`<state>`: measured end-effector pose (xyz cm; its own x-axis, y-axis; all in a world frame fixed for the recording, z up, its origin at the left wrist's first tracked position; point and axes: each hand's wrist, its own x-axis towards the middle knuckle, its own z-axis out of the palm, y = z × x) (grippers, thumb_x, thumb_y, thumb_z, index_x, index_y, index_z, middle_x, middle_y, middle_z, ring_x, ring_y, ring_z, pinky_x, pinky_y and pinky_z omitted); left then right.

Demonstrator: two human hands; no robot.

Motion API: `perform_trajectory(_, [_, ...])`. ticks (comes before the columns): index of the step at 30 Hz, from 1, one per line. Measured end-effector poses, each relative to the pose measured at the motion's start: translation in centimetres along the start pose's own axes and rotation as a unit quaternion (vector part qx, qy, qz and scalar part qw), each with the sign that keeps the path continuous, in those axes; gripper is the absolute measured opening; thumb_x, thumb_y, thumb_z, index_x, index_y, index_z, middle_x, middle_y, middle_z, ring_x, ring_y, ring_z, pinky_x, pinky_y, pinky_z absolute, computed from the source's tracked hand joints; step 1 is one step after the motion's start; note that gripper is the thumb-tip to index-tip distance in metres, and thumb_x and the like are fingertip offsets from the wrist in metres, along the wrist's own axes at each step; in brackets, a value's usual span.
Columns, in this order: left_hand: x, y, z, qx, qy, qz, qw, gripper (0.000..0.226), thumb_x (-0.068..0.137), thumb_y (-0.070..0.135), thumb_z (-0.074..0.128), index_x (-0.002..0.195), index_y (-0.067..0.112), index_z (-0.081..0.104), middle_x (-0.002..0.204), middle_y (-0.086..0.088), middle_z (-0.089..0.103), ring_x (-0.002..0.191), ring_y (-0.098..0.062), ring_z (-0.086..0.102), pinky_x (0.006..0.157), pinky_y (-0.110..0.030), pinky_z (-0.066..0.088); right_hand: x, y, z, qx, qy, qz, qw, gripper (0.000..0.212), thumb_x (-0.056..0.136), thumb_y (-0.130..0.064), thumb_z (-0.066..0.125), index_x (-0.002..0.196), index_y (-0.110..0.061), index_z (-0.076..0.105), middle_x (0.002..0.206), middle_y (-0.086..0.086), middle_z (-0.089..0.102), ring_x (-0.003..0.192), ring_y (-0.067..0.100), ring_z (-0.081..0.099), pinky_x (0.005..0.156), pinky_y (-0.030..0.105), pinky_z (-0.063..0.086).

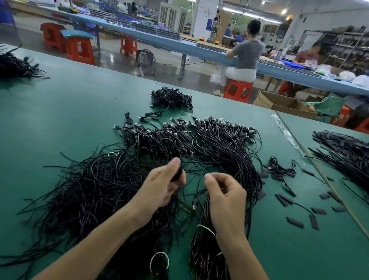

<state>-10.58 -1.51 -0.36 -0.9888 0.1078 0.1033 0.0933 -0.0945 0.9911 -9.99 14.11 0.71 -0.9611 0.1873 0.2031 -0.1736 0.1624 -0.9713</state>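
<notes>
A big tangle of thin black cables (pixel 211 146) with small metal plugs covers the middle of the green table (pixel 71 113). My left hand (pixel 162 184) is over the pile and pinches a short black sleeve piece (pixel 177 174) between thumb and fingers. My right hand (pixel 223 193) is beside it, fingers curled, holding a thin black cable that runs down to a bundle (pixel 206 247) tied with a white band. A second white band (pixel 158 261) loops round cables near my left forearm.
Loose flat black sleeve pieces (pixel 294 221) lie scattered to the right. Separate cable heaps sit at far centre (pixel 171 97), far left (pixel 6 64) and on the right-hand table (pixel 358 158). Beyond the table edge are orange stools (pixel 238 90), a cardboard box (pixel 281 103) and seated people at a blue bench.
</notes>
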Motion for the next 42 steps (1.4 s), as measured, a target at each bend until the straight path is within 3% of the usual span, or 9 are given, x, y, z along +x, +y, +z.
perform_trajectory(9, [-1.8,0.8,2.6,0.035,-0.086,0.077,0.993,0.051,0.093,0.061,0.039,0.070,0.024,0.067,0.051,0.014,0.031,0.043,-0.003,0.026,0.044,-0.013,0.025,0.7,-2.7,-1.3,0.111,0.108,0.016,0.988,0.011,0.094,-0.023,0.064,0.084,-0.020,0.067,0.061,-0.011,0.059,0.055,0.003,0.051,0.052,0.020,0.043])
perform_trajectory(11, [-2.0,1.0,3.3,0.049,-0.079,0.104,0.990,0.054,0.095,0.056,0.039,0.074,0.015,0.066,0.051,0.000,0.034,0.046,-0.005,0.030,0.046,-0.016,0.027,0.3,-2.6,-1.4,0.062,0.069,0.003,0.996,0.013,0.092,-0.022,0.066,0.080,-0.021,0.068,0.056,-0.012,0.059,0.051,0.003,0.049,0.048,0.018,0.045])
perform_trajectory(15, [-2.2,1.4,4.4,0.039,-0.053,0.138,0.988,0.042,0.089,0.046,0.049,0.089,0.006,0.061,0.071,-0.027,0.046,0.063,-0.029,0.040,0.058,-0.050,0.036,-0.8,-2.6,-1.0,-0.028,0.004,-0.042,0.999,0.013,0.091,-0.025,0.068,0.078,-0.022,0.069,0.063,-0.012,0.068,0.053,0.001,0.057,0.052,0.018,0.049])
perform_trajectory(20, [-2.7,0.9,4.5,0.046,-0.073,0.140,0.986,0.024,0.083,0.037,0.055,0.105,0.029,0.050,0.052,0.007,0.038,0.048,-0.023,0.023,0.044,-0.033,0.020,-0.6,-3.0,-1.6,0.011,0.000,-0.030,0.999,0.016,0.091,-0.025,0.067,0.077,-0.017,0.067,0.056,-0.012,0.060,0.052,0.007,0.052,0.054,0.028,0.047])
perform_trajectory(25, [-2.3,1.2,4.4,0.009,-0.039,0.130,0.991,0.036,0.085,0.040,0.055,0.121,0.043,0.048,0.063,-0.033,0.043,0.050,-0.041,0.034,0.046,-0.049,0.030,-1.2,-3.6,-1.9,0.027,-0.064,-0.052,0.996,0.015,0.091,-0.023,0.069,0.076,-0.021,0.070,0.062,-0.010,0.064,0.057,0.005,0.056,0.056,0.022,0.051])
perform_trajectory(29, [-2.3,0.9,4.3,0.007,-0.023,0.158,0.987,0.034,0.092,0.043,0.052,0.125,0.037,0.058,0.082,-0.039,0.054,0.070,-0.035,0.045,0.068,-0.049,0.035,-0.9,-3.8,-2.6,-0.050,-0.106,-0.071,0.991,0.013,0.092,-0.015,0.069,0.081,-0.024,0.071,0.070,-0.011,0.070,0.060,0.001,0.061,0.058,0.016,0.049])
perform_trajectory(32, [-2.0,1.2,4.2,0.032,-0.009,0.165,0.986,0.034,0.094,0.045,0.050,0.124,0.033,0.061,0.075,-0.036,0.053,0.061,-0.046,0.049,0.063,-0.050,0.041,-0.9,-3.7,-2.8,-0.116,-0.102,-0.106,0.982,0.018,0.091,-0.011,0.068,0.082,-0.027,0.070,0.075,-0.014,0.069,0.066,0.002,0.061,0.061,0.012,0.046])
perform_trajectory(37, [-1.9,1.6,4.2,0.000,0.008,0.184,0.983,0.034,0.097,0.035,0.045,0.116,0.017,0.067,0.052,0.010,0.048,0.039,0.000,0.038,0.040,-0.012,0.032,-1.0,-3.3,-2.8,-0.236,-0.112,-0.180,0.948,0.014,0.092,-0.010,0.066,0.090,-0.023,0.071,0.084,-0.015,0.061,0.078,0.004,0.059,0.069,0.018,0.047])
perform_trajectory(42, [-1.6,1.8,3.9,0.002,0.043,0.124,0.991,0.041,0.097,0.033,0.042,0.089,0.014,0.077,0.064,-0.006,0.067,0.050,-0.006,0.052,0.045,-0.017,0.038,-2.0,-2.6,-2.2,-0.282,-0.144,-0.231,0.920,0.018,0.098,-0.019,0.062,0.113,-0.026,0.069,0.097,-0.019,0.057,0.089,0.007,0.060,0.077,0.033,0.054])
